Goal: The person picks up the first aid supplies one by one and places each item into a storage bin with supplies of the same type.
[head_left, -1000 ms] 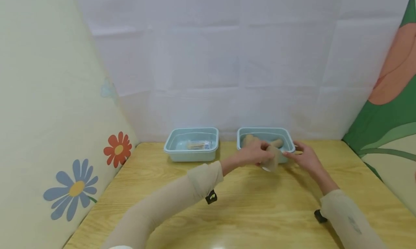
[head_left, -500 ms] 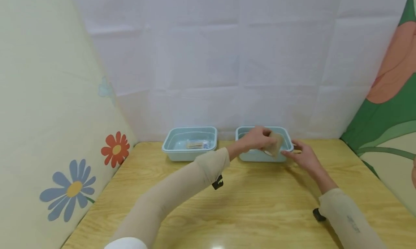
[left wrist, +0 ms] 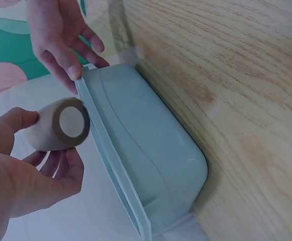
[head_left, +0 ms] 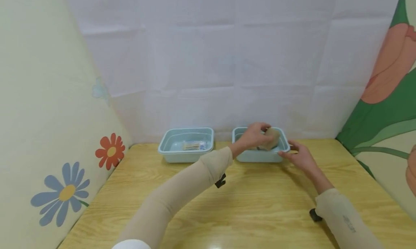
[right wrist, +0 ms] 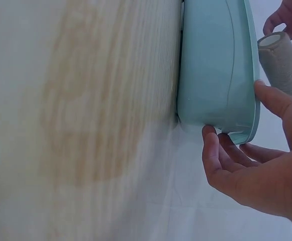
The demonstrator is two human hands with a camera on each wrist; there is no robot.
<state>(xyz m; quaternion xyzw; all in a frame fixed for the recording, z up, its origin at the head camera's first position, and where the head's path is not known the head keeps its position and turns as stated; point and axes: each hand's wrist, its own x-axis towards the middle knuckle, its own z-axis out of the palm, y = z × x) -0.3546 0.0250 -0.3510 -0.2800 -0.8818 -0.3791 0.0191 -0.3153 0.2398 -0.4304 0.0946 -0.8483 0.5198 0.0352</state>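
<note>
My left hand (head_left: 253, 136) holds a beige bandage roll (head_left: 271, 138) over the light-blue right-hand tub (head_left: 260, 156). In the left wrist view, thumb and fingers pinch the bandage roll (left wrist: 48, 128), its pale round core facing the camera, close to the tub's rim (left wrist: 111, 150). My right hand (head_left: 300, 158) grips that tub at its right end. The right wrist view has the right hand's thumb (right wrist: 271, 98) on the rim and its fingers curled under the lip of the tub (right wrist: 216, 65). My left hand hides much of the tub's inside.
A matching light-blue tub (head_left: 185, 157) stands to the left, with a clear pack of cotton swabs (head_left: 195, 145) inside. Both tubs sit at the back of the wooden table (head_left: 247, 205), before a white cloth backdrop (head_left: 208, 61). Flower-patterned panels (head_left: 66, 193) flank the sides.
My left hand has carried the bandage roll from in front of the right tub's near rim up and back over the tub. My right hand stays at the tub's right end.
</note>
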